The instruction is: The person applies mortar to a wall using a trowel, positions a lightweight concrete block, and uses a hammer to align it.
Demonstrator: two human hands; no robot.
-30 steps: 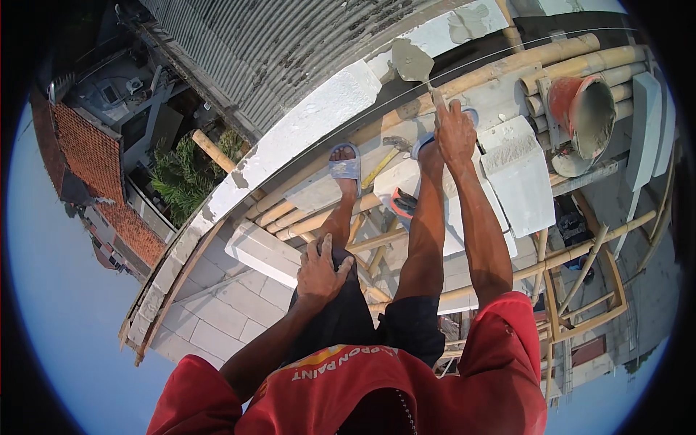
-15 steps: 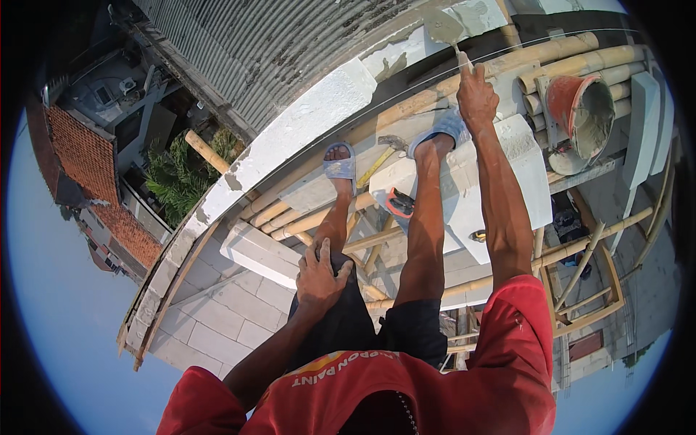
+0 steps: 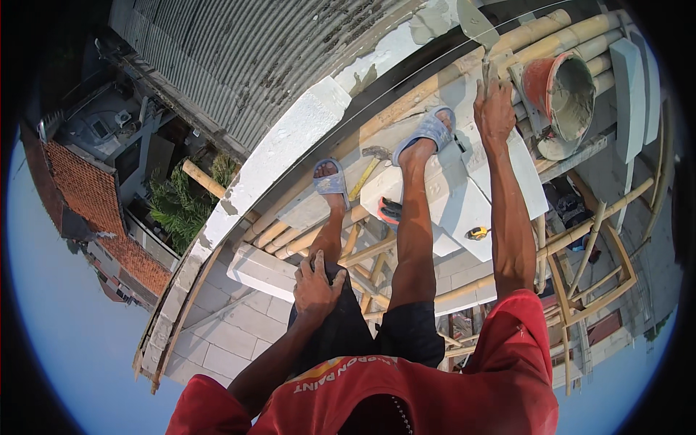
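Observation:
My right hand (image 3: 495, 109), arm stretched out, is closed around the handle of a trowel (image 3: 476, 25). The trowel's grey blade points away from me, just right of the wall top. Smeared grey mortar (image 3: 429, 27) lies on the white block wall (image 3: 290, 138) near it. To the right of that hand stands an orange bucket (image 3: 538, 81) tipped toward me, with wet mortar (image 3: 569, 101) inside. My left hand (image 3: 316, 288) rests on my left knee with its fingers spread, holding nothing.
Bamboo poles (image 3: 536, 32) form the scaffold under my sandalled feet. White blocks (image 3: 500, 188) lie there with a tape measure (image 3: 477, 233), an orange-and-black handle (image 3: 389, 211) and a hammer (image 3: 368, 174). Beyond the wall are a corrugated roof (image 3: 246, 65) and a drop to lower houses.
My right hand has drawn the trowel off the wall top, rightward and closer to the bucket. The view has shifted a little. My left hand stays on the knee.

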